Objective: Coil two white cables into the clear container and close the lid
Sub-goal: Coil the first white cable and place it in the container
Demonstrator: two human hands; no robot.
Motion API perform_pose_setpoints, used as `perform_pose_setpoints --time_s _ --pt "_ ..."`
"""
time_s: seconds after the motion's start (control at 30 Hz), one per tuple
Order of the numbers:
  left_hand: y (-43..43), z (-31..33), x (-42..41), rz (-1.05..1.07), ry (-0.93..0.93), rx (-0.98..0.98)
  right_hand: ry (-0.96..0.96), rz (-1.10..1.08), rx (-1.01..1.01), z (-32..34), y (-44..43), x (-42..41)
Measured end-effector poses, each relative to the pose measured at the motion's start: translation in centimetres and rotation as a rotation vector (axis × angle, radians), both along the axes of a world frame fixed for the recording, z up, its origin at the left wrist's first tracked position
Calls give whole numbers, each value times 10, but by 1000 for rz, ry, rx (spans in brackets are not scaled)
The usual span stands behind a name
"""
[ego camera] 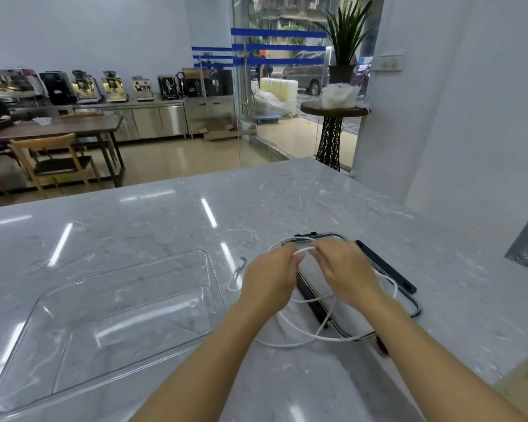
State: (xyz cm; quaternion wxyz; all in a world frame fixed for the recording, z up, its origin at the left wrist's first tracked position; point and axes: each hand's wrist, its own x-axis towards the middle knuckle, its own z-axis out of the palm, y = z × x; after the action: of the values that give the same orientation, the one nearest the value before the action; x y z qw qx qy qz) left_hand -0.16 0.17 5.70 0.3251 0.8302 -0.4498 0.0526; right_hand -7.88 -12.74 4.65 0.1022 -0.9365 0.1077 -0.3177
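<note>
Your clear container (119, 303) sits empty on the table (165, 214) at the left, so nothing is stowed yet. Your left hand (269, 278) and right hand (345, 269) both pinch a white cable (305, 249). Its loose loops sprawl over the lid (387, 271), which lies off the container at the right.

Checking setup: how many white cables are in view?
2: one cable held by left hand and right hand, looping over the lid; a thinner cable left of them. They may join unseen.

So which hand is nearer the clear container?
Left. The left hand is just right of the clear container; the right hand is farther right, over the lid. Both pinch the white cable.
</note>
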Motion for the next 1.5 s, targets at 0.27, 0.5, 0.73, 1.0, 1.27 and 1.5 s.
perform_pose_setpoints --time_s 0.27,0.5,0.73,1.0,1.27,1.5 --pt "26 76 32 -137 331 -277 -433 -54 335 88 -21 -2" --pt "48 82 40 -315 516 -329 -694 -127 485 120 -35 3" --pt "67 91 36 -268 742 -649 -310 -298 252 97 -31 15" --pt "78 114 32 -267 790 -658 -169 413 416 102 36 38" --pt "121 96 40 -263 846 -354 -470 427 735 132 43 57" --pt "158 99 61 -384 1052 -875 -197 371 746 99 33 74"
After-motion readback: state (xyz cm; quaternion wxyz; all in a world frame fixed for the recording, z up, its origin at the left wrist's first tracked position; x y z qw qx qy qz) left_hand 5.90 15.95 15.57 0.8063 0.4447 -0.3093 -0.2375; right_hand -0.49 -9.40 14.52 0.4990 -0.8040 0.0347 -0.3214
